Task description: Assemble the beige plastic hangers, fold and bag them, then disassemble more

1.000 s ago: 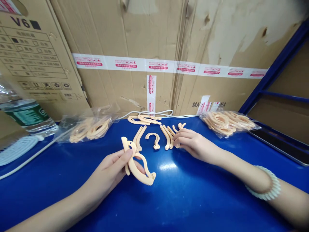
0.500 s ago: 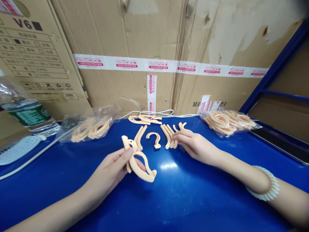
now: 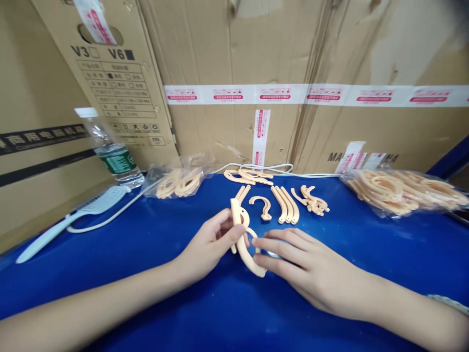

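Observation:
My left hand (image 3: 216, 239) grips a peach plastic piece (image 3: 244, 249) with a straight upper edge and a curved loop, tilted above the blue table (image 3: 205, 313). My right hand (image 3: 304, 266) is at the loop's right side, fingers spread, fingertips touching or just beside its lower end; the thumb is hidden. Behind the hands lie a hook-shaped piece (image 3: 264, 208), three curved arms (image 3: 286, 204) side by side, two more arms (image 3: 242, 193) partly hidden by the held piece, and a small heap of short curved pieces (image 3: 314, 201).
Flat peach pieces (image 3: 249, 177) lie at the back by a white cable (image 3: 286, 168). Bagged peach parts stand left (image 3: 179, 183) and right (image 3: 399, 190). A water bottle (image 3: 117, 156) and pale hairbrush (image 3: 91, 205) are at the left. Cardboard boxes (image 3: 227, 132) wall the back.
My right hand has moved from the row of curved arms back to the held piece. My left hand still holds that piece. The camera view has turned left, showing the whole brush and bottle.

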The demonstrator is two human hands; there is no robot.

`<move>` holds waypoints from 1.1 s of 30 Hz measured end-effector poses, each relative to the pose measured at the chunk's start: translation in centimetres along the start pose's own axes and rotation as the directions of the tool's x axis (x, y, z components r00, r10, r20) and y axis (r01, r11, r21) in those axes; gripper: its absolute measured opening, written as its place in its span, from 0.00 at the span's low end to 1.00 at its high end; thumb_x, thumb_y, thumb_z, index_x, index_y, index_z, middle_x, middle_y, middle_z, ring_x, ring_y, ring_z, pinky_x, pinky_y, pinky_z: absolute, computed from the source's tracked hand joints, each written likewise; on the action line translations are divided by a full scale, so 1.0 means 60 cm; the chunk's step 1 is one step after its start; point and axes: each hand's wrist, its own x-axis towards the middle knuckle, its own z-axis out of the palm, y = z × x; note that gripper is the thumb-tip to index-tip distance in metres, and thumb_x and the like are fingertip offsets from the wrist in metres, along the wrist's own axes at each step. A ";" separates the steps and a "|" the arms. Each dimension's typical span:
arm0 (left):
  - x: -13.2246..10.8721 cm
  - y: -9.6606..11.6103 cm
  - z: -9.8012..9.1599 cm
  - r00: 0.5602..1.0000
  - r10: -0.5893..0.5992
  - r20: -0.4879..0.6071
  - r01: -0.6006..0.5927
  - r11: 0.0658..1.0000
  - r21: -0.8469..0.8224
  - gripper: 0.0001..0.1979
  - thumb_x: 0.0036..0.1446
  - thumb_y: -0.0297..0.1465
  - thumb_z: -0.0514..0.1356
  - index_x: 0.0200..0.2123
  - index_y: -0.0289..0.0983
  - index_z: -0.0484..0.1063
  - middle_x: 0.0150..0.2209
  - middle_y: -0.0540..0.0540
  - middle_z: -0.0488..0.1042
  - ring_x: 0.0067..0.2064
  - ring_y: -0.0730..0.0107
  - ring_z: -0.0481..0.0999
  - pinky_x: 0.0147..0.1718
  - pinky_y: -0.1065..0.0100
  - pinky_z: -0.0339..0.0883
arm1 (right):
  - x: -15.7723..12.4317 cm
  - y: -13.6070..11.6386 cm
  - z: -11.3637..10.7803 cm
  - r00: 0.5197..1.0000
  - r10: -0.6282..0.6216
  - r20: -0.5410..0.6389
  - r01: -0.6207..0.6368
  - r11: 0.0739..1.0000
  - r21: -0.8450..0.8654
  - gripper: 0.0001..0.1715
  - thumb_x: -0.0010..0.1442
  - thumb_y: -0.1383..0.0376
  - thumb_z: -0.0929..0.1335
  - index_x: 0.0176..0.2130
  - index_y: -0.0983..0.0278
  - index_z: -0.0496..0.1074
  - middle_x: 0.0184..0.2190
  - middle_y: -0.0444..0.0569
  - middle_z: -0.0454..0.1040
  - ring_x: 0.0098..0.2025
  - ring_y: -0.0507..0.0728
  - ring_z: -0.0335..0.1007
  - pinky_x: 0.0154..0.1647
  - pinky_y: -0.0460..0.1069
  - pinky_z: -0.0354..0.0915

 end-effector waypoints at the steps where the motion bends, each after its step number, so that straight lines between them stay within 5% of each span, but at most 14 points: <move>1: 0.000 -0.001 0.000 1.000 0.006 0.004 -0.006 1.000 -0.010 0.14 0.59 0.42 0.62 0.40 0.38 0.68 0.32 0.49 0.75 0.34 0.67 0.75 0.35 0.68 0.68 | -0.001 0.002 0.002 1.000 0.011 0.001 -0.011 1.000 0.008 0.23 0.66 0.72 0.59 0.58 0.66 0.67 0.60 0.56 0.67 0.61 0.64 0.60 0.56 0.61 0.65; 6: -0.004 -0.005 0.001 0.998 -0.005 0.062 0.008 0.999 -0.034 0.15 0.53 0.31 0.67 0.42 0.38 0.66 0.36 0.49 0.74 0.38 0.68 0.76 0.42 0.66 0.69 | 0.000 0.006 0.003 1.000 0.011 0.005 -0.011 1.000 0.016 0.23 0.66 0.72 0.60 0.58 0.66 0.67 0.61 0.53 0.67 0.61 0.65 0.59 0.58 0.61 0.62; 12: -0.006 0.000 0.003 0.997 0.056 0.043 -0.056 0.998 -0.014 0.11 0.57 0.30 0.63 0.44 0.38 0.67 0.39 0.48 0.73 0.39 0.67 0.76 0.41 0.66 0.71 | 0.002 0.005 -0.001 0.999 0.018 -0.037 -0.017 1.000 0.012 0.21 0.66 0.71 0.60 0.56 0.67 0.69 0.55 0.55 0.72 0.54 0.65 0.64 0.53 0.61 0.65; 18: -0.009 0.000 -0.006 0.977 0.188 -0.096 -0.164 0.961 0.222 0.13 0.61 0.32 0.61 0.48 0.39 0.71 0.40 0.46 0.73 0.40 0.65 0.74 0.38 0.68 0.69 | -0.001 0.004 -0.005 0.982 0.188 -0.027 -0.173 0.943 0.285 0.23 0.65 0.73 0.60 0.57 0.64 0.67 0.60 0.58 0.63 0.56 0.59 0.65 0.55 0.54 0.67; 23: -0.011 0.004 -0.011 0.912 0.409 0.025 -0.372 0.800 0.471 0.11 0.63 0.28 0.58 0.47 0.38 0.76 0.38 0.45 0.73 0.38 0.68 0.73 0.35 0.71 0.68 | -0.003 -0.005 -0.018 0.928 0.371 0.003 -0.300 0.745 0.596 0.27 0.64 0.70 0.65 0.60 0.54 0.64 0.69 0.50 0.49 0.64 0.58 0.57 0.63 0.54 0.59; 26: -0.013 0.005 -0.010 0.885 0.451 0.115 -0.444 0.744 0.499 0.13 0.63 0.26 0.58 0.49 0.37 0.76 0.39 0.45 0.75 0.37 0.71 0.74 0.33 0.73 0.68 | -0.005 -0.005 -0.024 0.920 0.380 0.095 -0.323 0.597 0.734 0.30 0.64 0.65 0.68 0.62 0.50 0.61 0.68 0.47 0.54 0.69 0.60 0.47 0.68 0.57 0.52; 33: -0.014 0.005 -0.009 0.885 0.458 0.083 -0.431 0.741 0.515 0.09 0.63 0.27 0.59 0.45 0.37 0.78 0.37 0.46 0.75 0.35 0.73 0.74 0.29 0.76 0.68 | -0.002 0.009 -0.011 0.862 0.499 0.090 -0.261 0.284 0.922 0.21 0.65 0.65 0.67 0.57 0.53 0.69 0.61 0.49 0.66 0.65 0.60 0.58 0.67 0.59 0.52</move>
